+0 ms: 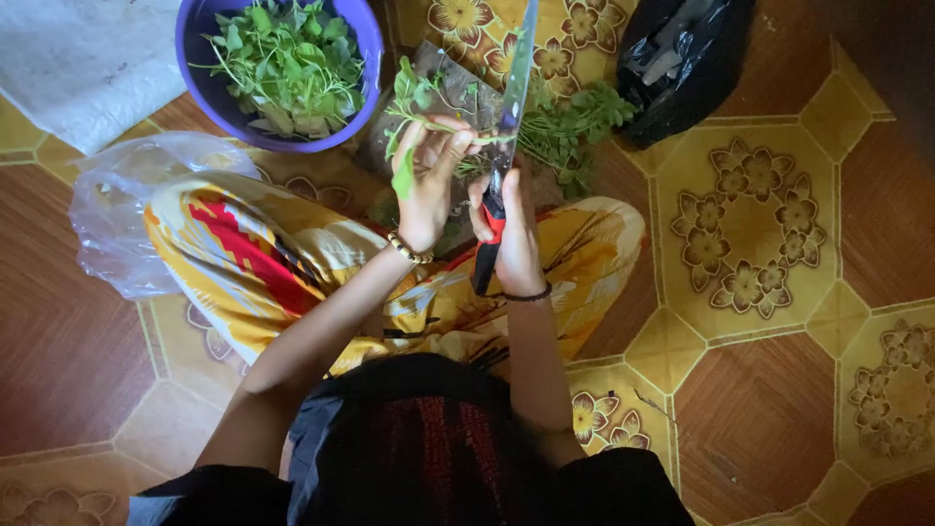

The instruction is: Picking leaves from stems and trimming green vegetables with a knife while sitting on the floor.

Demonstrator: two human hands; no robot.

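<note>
Your left hand (429,185) pinches a leafy green sprig (414,102) against the blade of the knife (511,107), whose red-and-black handle your right hand (511,234) grips, just below the purple bowl (209,93).

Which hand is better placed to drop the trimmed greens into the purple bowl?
Probably the left hand. It already pinches the green sprig and sits on the side nearer the purple bowl. The right hand is wrapped around the knife, farther from the bowl.
</note>
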